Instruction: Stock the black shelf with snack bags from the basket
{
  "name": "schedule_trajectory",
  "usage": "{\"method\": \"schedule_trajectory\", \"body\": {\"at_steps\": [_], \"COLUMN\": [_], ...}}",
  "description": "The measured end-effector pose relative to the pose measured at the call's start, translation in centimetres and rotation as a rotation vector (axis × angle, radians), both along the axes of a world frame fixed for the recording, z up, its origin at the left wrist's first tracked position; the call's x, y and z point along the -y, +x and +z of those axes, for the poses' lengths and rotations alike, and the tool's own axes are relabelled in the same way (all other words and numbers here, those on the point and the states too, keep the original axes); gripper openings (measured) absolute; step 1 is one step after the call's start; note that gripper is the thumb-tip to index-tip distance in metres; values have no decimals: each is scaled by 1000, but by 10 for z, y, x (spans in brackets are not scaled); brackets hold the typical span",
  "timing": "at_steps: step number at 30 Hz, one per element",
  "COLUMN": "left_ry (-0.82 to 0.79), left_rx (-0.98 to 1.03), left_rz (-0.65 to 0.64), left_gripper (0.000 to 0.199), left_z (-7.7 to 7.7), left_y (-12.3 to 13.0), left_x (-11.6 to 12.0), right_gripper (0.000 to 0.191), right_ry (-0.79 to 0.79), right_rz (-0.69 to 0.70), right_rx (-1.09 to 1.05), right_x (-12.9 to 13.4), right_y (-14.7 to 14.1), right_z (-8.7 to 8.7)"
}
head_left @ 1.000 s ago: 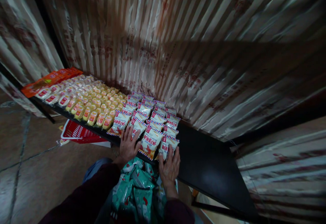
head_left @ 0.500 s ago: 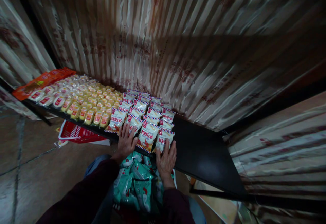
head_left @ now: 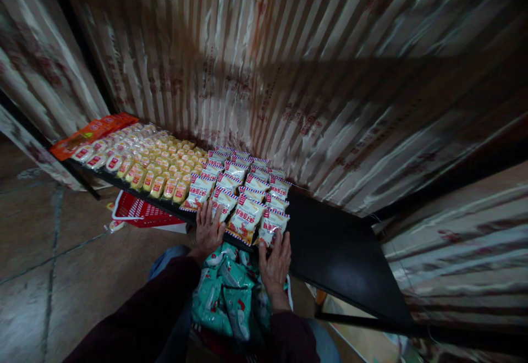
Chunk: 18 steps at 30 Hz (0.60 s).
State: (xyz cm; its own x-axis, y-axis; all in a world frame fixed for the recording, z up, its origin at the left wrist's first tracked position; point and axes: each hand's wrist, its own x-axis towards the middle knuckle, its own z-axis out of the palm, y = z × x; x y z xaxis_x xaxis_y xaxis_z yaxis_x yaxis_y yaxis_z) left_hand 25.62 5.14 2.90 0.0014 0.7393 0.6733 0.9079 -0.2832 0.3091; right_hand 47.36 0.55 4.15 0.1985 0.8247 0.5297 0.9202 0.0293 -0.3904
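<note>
White snack bags (head_left: 246, 219) with striped edges and red lettering stand in several rows on a black shelf (head_left: 330, 247). My left hand (head_left: 208, 232) rests with fingers spread against the front of a snack bag in the front row. At the right end of that row, my right hand (head_left: 275, 264) touches the lower front of another snack bag (head_left: 274, 225), its fingers stretched out. Neither hand is wrapped around anything. Below the shelf, between my knees, green packets (head_left: 231, 297) fill a container that is mostly hidden.
Small wrapped yellow cakes (head_left: 169, 173) and white-wrapped ones (head_left: 97, 159) line the shelf's left part, beside an orange package (head_left: 94, 132). A red basket (head_left: 142, 209) sits on the floor below. Pleated printed sheeting (head_left: 247, 77) hangs behind, between dark frame bars.
The whole view has shifted, so the shelf and its goods appear a little further right. Both hands stay at the front-row bags, with the right fingers slightly lower on theirs.
</note>
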Motion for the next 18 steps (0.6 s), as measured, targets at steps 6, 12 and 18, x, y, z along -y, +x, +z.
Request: {"method": "schedule_trajectory", "body": {"at_steps": [6,12,18], "left_ry": [-10,-3,-51], "left_rx": [26,102,76], "left_rz": [-13,42,120], "left_gripper": [61,61,56], "left_z": [-8,-10,-3], "left_y": [2,9,17], "left_x": [-4,-12,-17], "right_gripper": [65,63,58], "right_ry": [-9,46,147], "right_rz": [18,26,50], "right_rx": [-30,-15,166], "right_x": [3,-1,-9], "right_y": [-2,-1,-14], "right_z": [-1,-1,9]}}
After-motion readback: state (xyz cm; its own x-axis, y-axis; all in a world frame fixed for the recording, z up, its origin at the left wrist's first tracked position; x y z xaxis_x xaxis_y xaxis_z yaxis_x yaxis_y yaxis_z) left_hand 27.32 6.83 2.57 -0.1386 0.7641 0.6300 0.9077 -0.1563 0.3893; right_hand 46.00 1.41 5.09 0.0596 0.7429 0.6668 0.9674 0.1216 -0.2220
